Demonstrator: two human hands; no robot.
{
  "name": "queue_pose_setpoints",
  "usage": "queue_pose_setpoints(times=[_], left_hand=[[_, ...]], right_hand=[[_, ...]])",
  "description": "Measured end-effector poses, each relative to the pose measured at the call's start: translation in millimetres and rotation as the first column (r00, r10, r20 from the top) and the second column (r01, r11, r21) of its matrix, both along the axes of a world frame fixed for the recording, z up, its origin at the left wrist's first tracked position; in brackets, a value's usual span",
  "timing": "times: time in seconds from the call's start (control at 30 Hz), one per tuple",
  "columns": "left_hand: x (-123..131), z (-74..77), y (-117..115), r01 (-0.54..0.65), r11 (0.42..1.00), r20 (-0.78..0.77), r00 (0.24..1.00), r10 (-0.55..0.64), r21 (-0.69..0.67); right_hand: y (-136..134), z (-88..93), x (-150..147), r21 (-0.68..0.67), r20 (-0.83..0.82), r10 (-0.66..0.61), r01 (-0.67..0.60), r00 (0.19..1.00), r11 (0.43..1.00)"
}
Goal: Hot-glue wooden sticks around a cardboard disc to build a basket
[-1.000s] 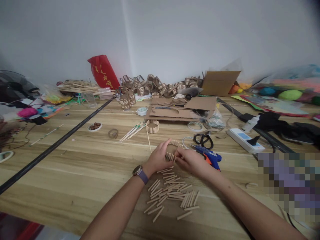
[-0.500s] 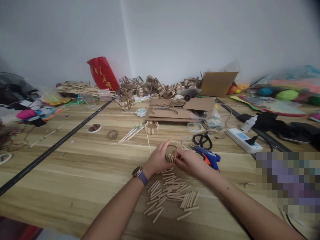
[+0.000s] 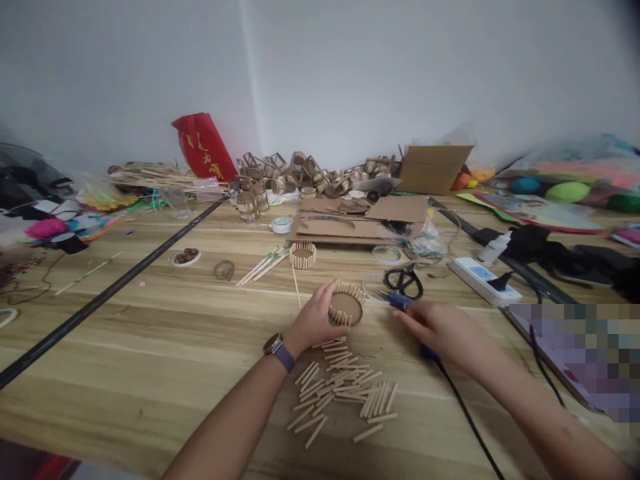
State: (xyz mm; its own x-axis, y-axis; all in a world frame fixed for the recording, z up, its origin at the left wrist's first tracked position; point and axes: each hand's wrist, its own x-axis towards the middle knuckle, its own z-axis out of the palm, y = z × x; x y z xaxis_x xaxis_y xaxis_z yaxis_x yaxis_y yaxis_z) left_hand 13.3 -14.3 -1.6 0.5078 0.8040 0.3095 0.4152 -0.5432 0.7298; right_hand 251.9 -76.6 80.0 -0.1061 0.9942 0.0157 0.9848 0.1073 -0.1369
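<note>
While its left side is held between the thumb and fingers of the left hand, a round stick-walled cup is presented just right of the frame's centre, its inside turned toward the camera. By the fingers of the right hand, a blue glue gun is grasped, its nozzle pointed leftward, apart from the cup. The fixing of sticks around the wall appears to be the step in hand; for the next move, the nozzle would need to be brought to the wall's right side, where sticks seem to be lacking, with the cup kept steady. Just below, loose sticks are scattered on the table. Above the nozzle, clearance is narrowed by black-handled scissors, and at the right a white power strip is placed. Toward the lower right, the gun's cord is trailed to the bottom of the frame. More room is offered leftward, though the table's near edge is shown at lower left.
</note>
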Motion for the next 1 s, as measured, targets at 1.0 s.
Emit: queue_pose_setpoints(times=[1.0], left_hand=[[11,-1.0,-5,-0.063,0.996,-0.06,0.996,0.068,0.07]], right_hand=[[-2,-29.7,31,-0.207,-0.9,-0.274,0.219,0.338,0.953]])
